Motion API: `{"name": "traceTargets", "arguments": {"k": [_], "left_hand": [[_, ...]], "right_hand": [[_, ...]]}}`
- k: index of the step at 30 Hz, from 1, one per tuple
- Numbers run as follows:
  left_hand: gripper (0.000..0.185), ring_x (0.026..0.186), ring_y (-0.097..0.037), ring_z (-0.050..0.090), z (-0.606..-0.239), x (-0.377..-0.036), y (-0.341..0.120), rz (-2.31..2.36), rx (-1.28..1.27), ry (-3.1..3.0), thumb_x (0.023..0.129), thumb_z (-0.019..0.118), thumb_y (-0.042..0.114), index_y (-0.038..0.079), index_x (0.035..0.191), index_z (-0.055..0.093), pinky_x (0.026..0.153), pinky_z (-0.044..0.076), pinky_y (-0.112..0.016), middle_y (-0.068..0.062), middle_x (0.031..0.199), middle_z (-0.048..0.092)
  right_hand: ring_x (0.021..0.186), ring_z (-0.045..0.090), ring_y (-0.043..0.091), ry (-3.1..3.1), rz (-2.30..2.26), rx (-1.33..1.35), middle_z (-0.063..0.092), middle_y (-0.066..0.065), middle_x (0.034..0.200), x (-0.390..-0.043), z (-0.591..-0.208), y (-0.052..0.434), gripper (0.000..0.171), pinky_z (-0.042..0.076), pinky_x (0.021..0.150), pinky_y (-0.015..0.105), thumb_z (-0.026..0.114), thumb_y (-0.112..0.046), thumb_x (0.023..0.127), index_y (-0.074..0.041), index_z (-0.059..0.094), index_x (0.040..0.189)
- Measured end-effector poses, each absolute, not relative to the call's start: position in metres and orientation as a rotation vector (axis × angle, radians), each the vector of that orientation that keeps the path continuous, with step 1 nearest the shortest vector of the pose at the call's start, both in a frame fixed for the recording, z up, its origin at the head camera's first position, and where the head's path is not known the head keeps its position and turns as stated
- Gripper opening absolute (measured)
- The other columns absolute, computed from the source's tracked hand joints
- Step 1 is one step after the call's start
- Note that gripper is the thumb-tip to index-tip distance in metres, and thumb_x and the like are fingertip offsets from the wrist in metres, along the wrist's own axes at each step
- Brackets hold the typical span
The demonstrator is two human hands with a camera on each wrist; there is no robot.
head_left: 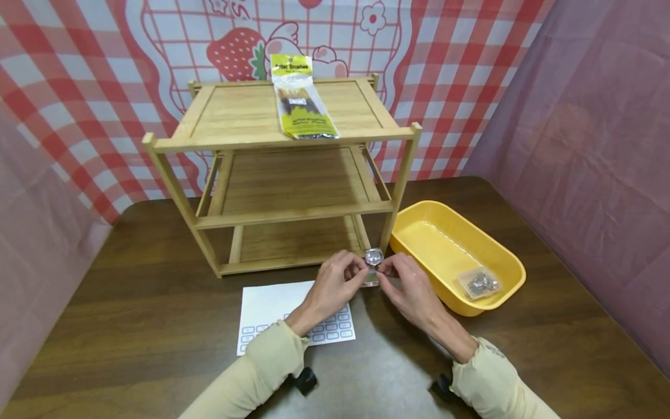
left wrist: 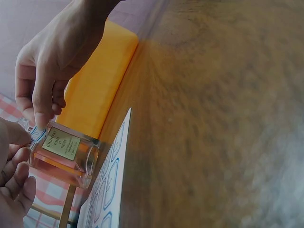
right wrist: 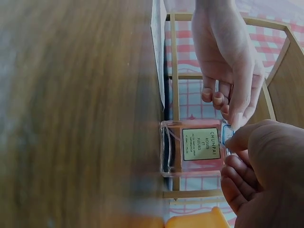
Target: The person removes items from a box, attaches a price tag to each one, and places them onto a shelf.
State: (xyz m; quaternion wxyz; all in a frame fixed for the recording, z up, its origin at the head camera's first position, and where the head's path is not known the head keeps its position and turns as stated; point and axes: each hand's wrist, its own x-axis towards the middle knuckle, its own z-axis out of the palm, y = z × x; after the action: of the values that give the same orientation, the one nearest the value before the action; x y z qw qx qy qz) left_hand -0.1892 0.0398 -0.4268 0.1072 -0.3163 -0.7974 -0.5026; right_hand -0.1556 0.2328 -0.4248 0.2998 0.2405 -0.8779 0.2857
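A clear perfume bottle point(right wrist: 202, 148) with pink liquid, a pale front label and a faceted clear cap point(head_left: 374, 256) stands upright on the table, by the shelf's front right leg. A small blue-bordered sticker point(right wrist: 228, 135) lies across its front just above the printed label. My left hand point(head_left: 337, 279) pinches the sticker's left end between thumb and forefinger. From the other side, my right hand point(head_left: 410, 286) pinches the right end. The fingertips partly cover the sticker. Under my left wrist lies a white sheet of blue-bordered stickers point(head_left: 277, 299).
A three-tier wooden shelf point(head_left: 293, 218) stands behind the hands, with a packet of artist brushes point(head_left: 300, 105) on top. To the right, a yellow basin point(head_left: 426, 233) holds a small clear packet of metal bits point(head_left: 480, 283). Checked cloth hangs behind.
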Motion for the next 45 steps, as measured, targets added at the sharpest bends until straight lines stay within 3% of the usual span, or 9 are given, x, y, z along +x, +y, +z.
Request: {"name": "traceTargets", "arguments": {"k": [45], "left_hand": [[0.007, 0.079, -0.014, 0.054, -0.4253, -0.1877, 0.0425, -1.447, -0.87, -2.428, 0.092, 0.074, 0.005, 0.006, 0.095, 0.067, 0.067, 0.048, -0.024, 0.0, 0.087, 0.06]], "right_hand": [[0.078, 0.059, 0.021, -2.372, 0.812, 0.492, 0.061, 0.008, 0.085, -0.1557, -0.426, 0.2268, 0.029, 0.053, 0.067, 0.037, 0.083, 0.008, 0.076, -0.002, 0.061, 0.093]]}}
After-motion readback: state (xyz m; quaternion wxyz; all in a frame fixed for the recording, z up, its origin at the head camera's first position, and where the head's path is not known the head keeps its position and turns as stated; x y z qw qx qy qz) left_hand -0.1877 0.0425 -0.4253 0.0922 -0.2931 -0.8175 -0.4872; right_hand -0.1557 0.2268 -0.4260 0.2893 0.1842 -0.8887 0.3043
